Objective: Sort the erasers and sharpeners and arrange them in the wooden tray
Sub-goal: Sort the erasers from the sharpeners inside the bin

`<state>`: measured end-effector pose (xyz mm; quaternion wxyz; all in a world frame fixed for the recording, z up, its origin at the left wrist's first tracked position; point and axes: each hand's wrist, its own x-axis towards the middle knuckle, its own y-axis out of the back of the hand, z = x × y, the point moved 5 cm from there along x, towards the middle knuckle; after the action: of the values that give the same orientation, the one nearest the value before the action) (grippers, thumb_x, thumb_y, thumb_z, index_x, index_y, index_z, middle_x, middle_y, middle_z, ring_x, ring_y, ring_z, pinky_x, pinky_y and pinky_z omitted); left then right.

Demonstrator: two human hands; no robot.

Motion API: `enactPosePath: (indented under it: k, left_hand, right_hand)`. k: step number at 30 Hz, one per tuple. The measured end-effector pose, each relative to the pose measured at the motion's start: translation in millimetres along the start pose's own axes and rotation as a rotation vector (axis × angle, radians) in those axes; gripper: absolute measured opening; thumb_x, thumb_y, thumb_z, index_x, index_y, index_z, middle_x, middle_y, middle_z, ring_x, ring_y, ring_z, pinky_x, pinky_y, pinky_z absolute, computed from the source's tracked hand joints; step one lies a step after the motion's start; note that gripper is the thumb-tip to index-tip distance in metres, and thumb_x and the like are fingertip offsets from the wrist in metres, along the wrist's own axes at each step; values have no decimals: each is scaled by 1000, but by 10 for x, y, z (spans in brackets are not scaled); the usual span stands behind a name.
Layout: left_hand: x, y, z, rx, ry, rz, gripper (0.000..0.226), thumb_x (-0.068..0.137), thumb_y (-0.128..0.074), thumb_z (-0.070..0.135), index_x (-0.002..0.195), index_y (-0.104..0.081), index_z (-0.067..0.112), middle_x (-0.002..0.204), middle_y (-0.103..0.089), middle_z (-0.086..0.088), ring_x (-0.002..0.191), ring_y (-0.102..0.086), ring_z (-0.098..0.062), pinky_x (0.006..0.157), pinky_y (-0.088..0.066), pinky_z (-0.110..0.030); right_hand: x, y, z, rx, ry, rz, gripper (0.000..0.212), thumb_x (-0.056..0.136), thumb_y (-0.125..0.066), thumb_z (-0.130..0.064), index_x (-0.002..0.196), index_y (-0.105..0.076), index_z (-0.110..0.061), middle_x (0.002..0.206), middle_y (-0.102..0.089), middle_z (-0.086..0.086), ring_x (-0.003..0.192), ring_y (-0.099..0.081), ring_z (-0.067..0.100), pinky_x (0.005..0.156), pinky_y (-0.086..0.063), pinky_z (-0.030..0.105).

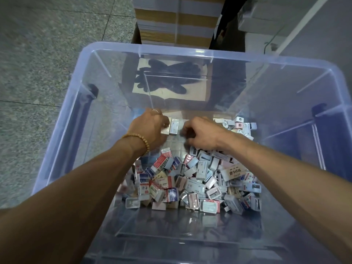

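A big clear plastic bin (62, 119) holds a loose heap of boxed erasers and sharpeners (190, 180) on its floor. At the far side of the bin, two white boxed items (173, 126) stand side by side. My left hand (150, 128) reaches down beside them and its fingers curl against the leftmost box. My right hand (202, 132) hovers just right of them with fingers curled; what it holds is hidden. A small cluster of white and pink sharpeners (238, 124) lies at the far right. No wooden tray is visible.
The bin stands on a speckled floor (38, 63). Stacked cardboard boxes (177, 20) rise behind it. A dark glove (169, 79) lies on cardboard seen through the far wall. White boxes (266, 18) sit at the upper right.
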<state>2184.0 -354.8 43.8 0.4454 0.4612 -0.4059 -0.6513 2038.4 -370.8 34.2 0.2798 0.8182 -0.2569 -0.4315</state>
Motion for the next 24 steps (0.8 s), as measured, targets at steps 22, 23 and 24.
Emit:
enactPosePath:
  k: [22,23,24]
  left_hand:
    - [-271,-178,95,-180,86,-584,42,68,-87,18,91,-53,24,82,-46,9,80,-48,-14,57,-37,-19]
    - [-249,-141,83,-204,99,-558,41,68,-86,17,93,-54,23,82,-46,9,80,-49,-14,57,-38,-20]
    - [-231,-104,67,-238,121,-531,41,69,-86,15,96,-55,22,84,-48,8,81,-50,-15,58,-39,-20]
  right_hand:
    - [-285,-186,-119,68,-1,-230,19,82,-79,-15,90,-65,-25,106,-66,-12,96,-60,6,106,-42,39]
    - [-270,-203,-128,20,24,-225,21,84,-78,-19,95,-64,-30,105,-65,-11,94,-60,8,100,-47,36]
    - [-239,-234,-134,-79,53,-224,21,86,-76,-23,102,-65,-31,105,-64,-10,95,-61,10,94,-50,34]
